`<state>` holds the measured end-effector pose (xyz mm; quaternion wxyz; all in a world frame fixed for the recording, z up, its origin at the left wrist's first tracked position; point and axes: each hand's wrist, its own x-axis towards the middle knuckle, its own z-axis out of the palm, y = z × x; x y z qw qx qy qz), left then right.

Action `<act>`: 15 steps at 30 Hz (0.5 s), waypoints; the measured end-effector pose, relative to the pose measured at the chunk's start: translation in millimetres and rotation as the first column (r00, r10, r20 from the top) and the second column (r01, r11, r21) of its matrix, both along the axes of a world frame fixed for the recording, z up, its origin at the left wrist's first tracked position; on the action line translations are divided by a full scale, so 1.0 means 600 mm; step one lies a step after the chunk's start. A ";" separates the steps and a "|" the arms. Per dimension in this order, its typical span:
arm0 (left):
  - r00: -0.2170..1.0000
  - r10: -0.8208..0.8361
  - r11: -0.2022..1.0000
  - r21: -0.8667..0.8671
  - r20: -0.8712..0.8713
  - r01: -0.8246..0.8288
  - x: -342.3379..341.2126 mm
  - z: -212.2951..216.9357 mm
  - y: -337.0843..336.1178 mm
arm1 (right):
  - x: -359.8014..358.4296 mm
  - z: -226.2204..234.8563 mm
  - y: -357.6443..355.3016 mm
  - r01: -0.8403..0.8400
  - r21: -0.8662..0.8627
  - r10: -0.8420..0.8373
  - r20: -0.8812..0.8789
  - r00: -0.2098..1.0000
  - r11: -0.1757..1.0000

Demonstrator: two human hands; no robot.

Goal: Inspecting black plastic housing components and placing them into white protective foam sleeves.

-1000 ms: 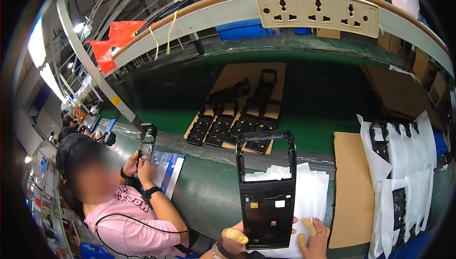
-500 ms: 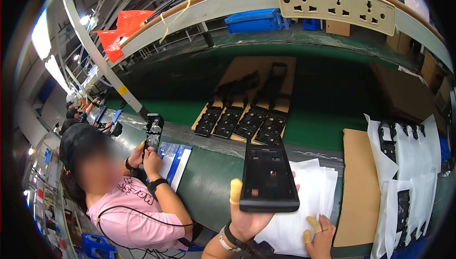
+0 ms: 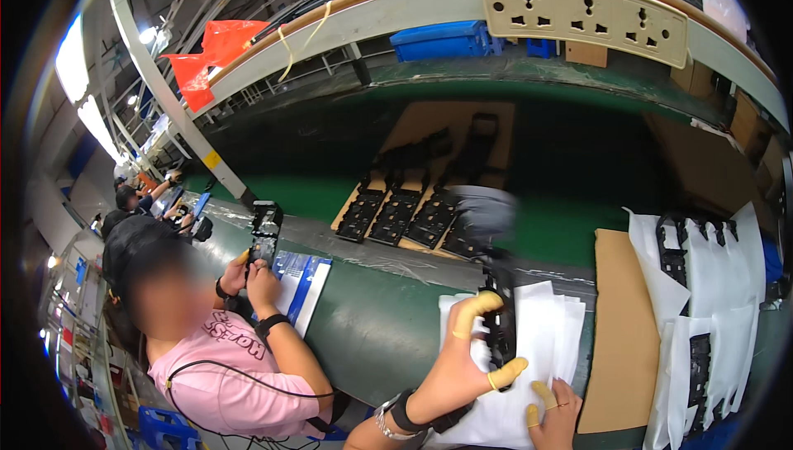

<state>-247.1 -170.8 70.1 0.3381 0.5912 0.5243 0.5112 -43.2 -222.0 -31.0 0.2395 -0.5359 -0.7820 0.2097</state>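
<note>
Landmark is the green conveyor belt (image 3: 363,343) running across in front of you. Far left, at its near edge, a co-worker in a pink shirt (image 3: 223,380) holds a black part (image 3: 264,231) up in both hands, with a blue-and-white sheet stack (image 3: 299,283) on the belt just beside them. More people sit further down the belt, too small to detail. Across the belt on the far side, a brown cardboard tray (image 3: 450,124) carries rows of black plastic frames (image 3: 396,215), lying flat and packed side by side; the count is unclear. Your left hand (image 3: 462,359) is over the near edge of the belt, yellow cots on thumb and fingers, closed around a black plastic frame (image 3: 498,318) held edge-on and upright; its top end is motion-blurred. Under it lies a stack of white foam bags (image 3: 549,326). Your right hand (image 3: 555,409) sits low on that stack, fingers flat on the bags, not gripping anything that I can see. Right of the stack is a flat cardboard sheet (image 3: 624,326). Furthest right, a pile of white bags (image 3: 727,285) has black frames (image 3: 673,248) partly sleeved inside, ends sticking out. Above the belt is a shelf rail with a beige socket strip (image 3: 582,8) and a blue bin (image 3: 446,37).
</note>
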 end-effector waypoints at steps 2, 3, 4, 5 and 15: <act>0.935 0.101 0.986 0.157 -0.340 -0.050 -0.003 -0.001 -0.007 | -0.003 0.003 -0.003 0.001 -0.016 -0.001 -0.009 1.000 1.000; 0.860 0.176 0.970 0.236 -0.479 -0.067 -0.005 -0.011 -0.009 | 0.000 0.006 0.000 0.016 -0.018 -0.016 -0.003 1.000 1.000; 0.891 0.168 0.973 0.213 -0.423 -0.082 -0.007 -0.012 -0.010 | 0.001 0.009 0.002 0.004 -0.012 -0.004 -0.008 1.000 1.000; 0.905 0.166 0.969 0.234 -0.392 -0.077 -0.011 -0.012 -0.008 | 0.001 0.010 0.002 -0.009 -0.007 0.009 -0.013 1.000 1.000; 0.772 0.341 0.921 0.356 -0.537 -0.159 0.003 -0.020 -0.003 | 0.000 0.004 0.002 0.005 0.020 -0.005 -0.031 1.000 1.000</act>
